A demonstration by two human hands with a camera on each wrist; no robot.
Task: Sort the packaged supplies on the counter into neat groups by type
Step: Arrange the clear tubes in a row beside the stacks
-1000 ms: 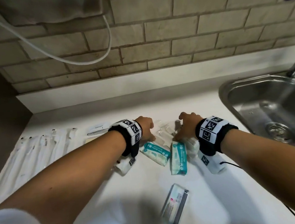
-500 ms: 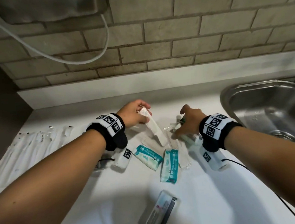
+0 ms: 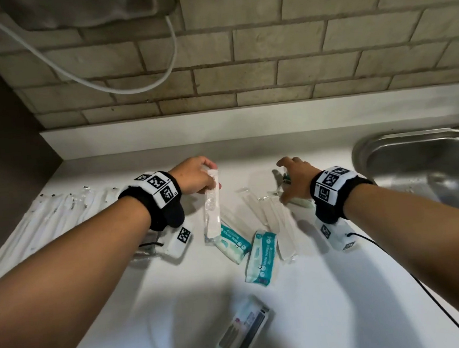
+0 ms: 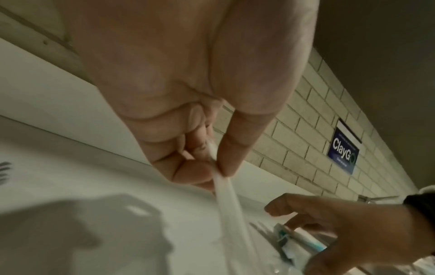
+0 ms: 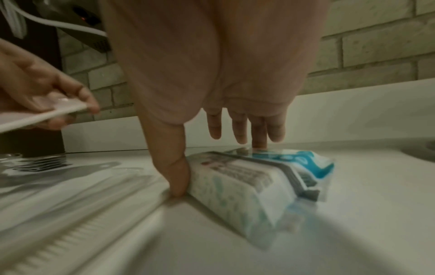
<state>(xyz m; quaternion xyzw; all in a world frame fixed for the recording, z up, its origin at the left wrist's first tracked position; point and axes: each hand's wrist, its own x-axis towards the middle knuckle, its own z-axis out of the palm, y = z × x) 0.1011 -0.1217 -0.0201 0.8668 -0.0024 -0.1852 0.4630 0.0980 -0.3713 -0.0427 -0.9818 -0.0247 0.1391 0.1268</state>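
While the left hand (image 3: 195,176) pinches a wrapped comb (image 3: 211,206) above the counter (image 3: 330,290), the right hand (image 3: 295,179) stays low. Its fingers (image 5: 256,134) are spread out straight, touching a pack of wipes (image 5: 247,184).

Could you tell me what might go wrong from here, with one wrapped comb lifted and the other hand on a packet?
The left hand pinches only the top end of the clear-wrapped white comb, so it could slip or swing into the teal-and-white wipe packets below. The right hand rests straight fingers on a blue-and-white wipe packet, which might slide toward the steel sink.
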